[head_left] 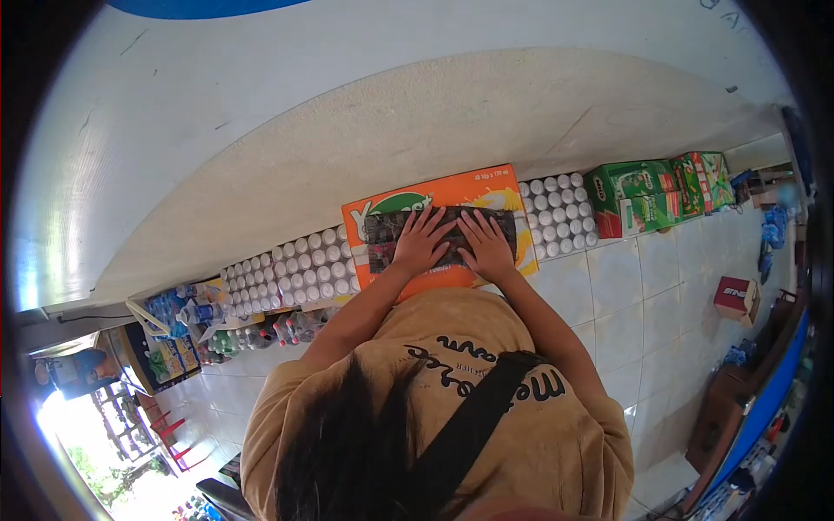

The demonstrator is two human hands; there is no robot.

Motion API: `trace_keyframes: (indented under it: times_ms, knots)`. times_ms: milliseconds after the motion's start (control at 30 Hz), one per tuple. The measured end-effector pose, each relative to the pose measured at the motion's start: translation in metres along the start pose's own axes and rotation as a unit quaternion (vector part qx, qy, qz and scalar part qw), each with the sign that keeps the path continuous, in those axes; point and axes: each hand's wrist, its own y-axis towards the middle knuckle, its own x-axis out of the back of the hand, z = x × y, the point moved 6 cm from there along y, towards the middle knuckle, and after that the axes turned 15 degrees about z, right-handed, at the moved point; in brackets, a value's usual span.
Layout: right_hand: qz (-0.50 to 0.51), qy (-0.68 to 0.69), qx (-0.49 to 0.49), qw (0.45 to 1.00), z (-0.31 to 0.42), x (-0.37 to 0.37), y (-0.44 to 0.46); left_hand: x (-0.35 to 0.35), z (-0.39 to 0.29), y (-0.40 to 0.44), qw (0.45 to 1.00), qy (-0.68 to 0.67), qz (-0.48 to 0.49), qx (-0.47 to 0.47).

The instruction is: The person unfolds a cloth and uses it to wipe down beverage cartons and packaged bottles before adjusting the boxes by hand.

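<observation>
Both of my hands lie flat, palms down, on a dark, creased, folded plastic bag [380, 243]. It rests across the top of an orange carton [469, 184] with green and yellow print. My left hand [422, 241] presses on the middle-left of the bag, its fingers stretched out and slightly apart. Close beside it, my right hand [486, 245] is also spread over the bag, thumb pointing toward the left hand. Neither hand grips anything. Parts of the bag and of the carton's print are hidden under the hands.
Packs of silver-topped cans [308, 265] stand left of the carton, with more cans [559, 213] to its right. Green cartons [638, 195] follow along the wall. Bottles [295, 327] stand at left. A dark red box [735, 300] sits on the tiled floor [621, 282].
</observation>
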Motion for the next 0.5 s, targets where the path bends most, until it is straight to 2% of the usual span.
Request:
trace_keyframes:
  times_ms: [500]
  knots:
    - [0.006,-0.021,0.009,1.0,-0.001,0.0005,0.0042,0.0,0.0007,-0.0008,1.0,-0.005,-0.02,-0.001]
